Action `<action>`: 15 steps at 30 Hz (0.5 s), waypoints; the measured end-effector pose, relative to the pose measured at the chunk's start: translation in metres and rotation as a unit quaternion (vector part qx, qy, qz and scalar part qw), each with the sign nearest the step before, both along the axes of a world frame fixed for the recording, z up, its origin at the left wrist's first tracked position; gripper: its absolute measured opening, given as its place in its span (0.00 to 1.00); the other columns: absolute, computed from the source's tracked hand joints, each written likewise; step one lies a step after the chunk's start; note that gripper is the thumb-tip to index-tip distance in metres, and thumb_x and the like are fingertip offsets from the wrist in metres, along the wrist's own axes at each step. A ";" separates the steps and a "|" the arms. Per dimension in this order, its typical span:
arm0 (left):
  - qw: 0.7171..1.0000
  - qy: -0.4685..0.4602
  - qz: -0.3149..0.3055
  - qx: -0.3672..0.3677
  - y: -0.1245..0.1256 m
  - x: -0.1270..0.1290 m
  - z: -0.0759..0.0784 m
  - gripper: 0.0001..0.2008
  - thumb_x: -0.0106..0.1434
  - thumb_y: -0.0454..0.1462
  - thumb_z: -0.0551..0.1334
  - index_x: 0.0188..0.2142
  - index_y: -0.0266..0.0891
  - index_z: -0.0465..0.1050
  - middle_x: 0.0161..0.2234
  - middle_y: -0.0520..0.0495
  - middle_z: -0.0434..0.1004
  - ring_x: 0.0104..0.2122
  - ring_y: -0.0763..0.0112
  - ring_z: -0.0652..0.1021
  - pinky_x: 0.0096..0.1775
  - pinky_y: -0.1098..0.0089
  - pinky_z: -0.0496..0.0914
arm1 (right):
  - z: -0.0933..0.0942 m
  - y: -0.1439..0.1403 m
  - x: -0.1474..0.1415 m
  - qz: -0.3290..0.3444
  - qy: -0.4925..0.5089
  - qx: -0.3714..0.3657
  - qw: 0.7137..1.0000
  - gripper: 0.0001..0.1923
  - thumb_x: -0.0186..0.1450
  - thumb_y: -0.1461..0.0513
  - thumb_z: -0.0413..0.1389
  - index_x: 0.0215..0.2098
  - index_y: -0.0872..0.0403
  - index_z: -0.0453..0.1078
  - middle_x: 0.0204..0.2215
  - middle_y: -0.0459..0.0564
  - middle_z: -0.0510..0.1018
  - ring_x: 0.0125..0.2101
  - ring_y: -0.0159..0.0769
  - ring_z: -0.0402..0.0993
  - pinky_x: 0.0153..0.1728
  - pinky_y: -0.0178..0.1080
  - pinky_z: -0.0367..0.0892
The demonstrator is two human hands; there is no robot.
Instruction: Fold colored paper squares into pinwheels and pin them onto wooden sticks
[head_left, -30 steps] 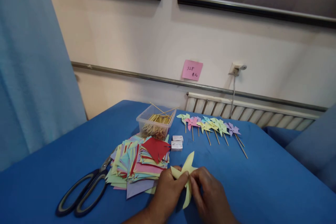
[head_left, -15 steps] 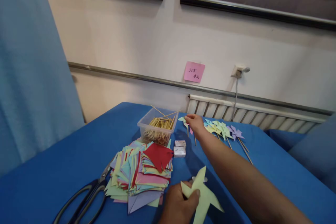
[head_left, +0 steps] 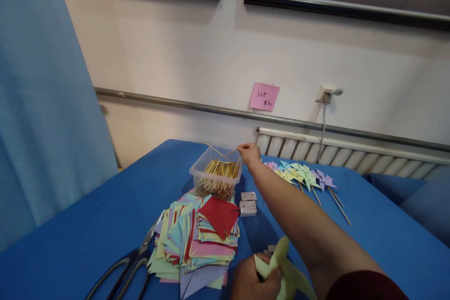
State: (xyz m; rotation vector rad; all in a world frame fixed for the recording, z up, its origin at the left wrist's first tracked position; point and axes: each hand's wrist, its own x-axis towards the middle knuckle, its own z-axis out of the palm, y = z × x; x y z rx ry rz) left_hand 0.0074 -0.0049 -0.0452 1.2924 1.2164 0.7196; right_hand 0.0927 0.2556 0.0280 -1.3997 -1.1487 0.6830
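Observation:
My left hand (head_left: 255, 279), low in the view, is closed on a pale yellow-green paper pinwheel (head_left: 290, 269), its curved blades pinched at the centre. Stretched far forward, my right hand (head_left: 249, 153) is at the right rim of a clear plastic box (head_left: 214, 179). Its fingertips pinch the end of a thin wooden stick (head_left: 230, 153) that lies across the top of the box. Many more such sticks (head_left: 222, 168) fill the box. Finished pinwheels on sticks (head_left: 305, 176) lie to the right of my forearm, which hides part of the table.
A thick pile of coloured cut paper squares (head_left: 197, 243) sits before the box, a red sheet (head_left: 220, 215) on top. Scissors (head_left: 135, 262) lie left of it. Two small boxes (head_left: 248, 208) stand to its right. A blue cloth (head_left: 105, 225) covers the table; a radiator (head_left: 284, 143) is behind.
My right hand has moved left from the pinwheels at the back to the stick box and now pinches a stick's end. My left hand still holds its pinwheel, slightly lower and further right.

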 end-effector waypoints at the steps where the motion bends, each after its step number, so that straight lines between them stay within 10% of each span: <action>1: 1.000 -0.003 0.007 0.001 0.001 0.000 0.001 0.06 0.48 0.39 0.63 0.23 0.39 0.70 0.19 0.53 0.70 0.25 0.67 0.71 0.29 0.71 0.63 | 0.005 -0.003 -0.004 0.008 -0.007 0.004 1.000 0.15 0.65 0.59 0.52 0.49 0.56 0.64 0.47 0.52 0.70 0.41 0.39 0.71 0.40 0.46 0.69; 10: 0.999 -0.035 0.034 0.003 0.005 -0.003 0.026 0.06 0.49 0.39 0.61 0.23 0.37 0.71 0.17 0.54 0.68 0.19 0.72 0.68 0.23 0.73 0.61 | 0.076 -0.129 0.034 -0.034 0.028 0.177 0.983 0.09 0.62 0.57 0.53 0.35 0.55 0.67 0.34 0.46 0.76 0.37 0.33 0.73 0.40 0.38 0.67; 15: 0.997 -0.040 0.057 0.034 0.011 -0.003 0.027 0.09 0.49 0.41 0.62 0.25 0.36 0.73 0.18 0.53 0.72 0.20 0.70 0.70 0.23 0.73 0.63 | 0.069 -0.236 0.082 0.015 0.246 0.241 0.939 0.08 0.60 0.58 0.56 0.31 0.53 0.62 0.31 0.47 0.78 0.32 0.36 0.77 0.37 0.44 0.70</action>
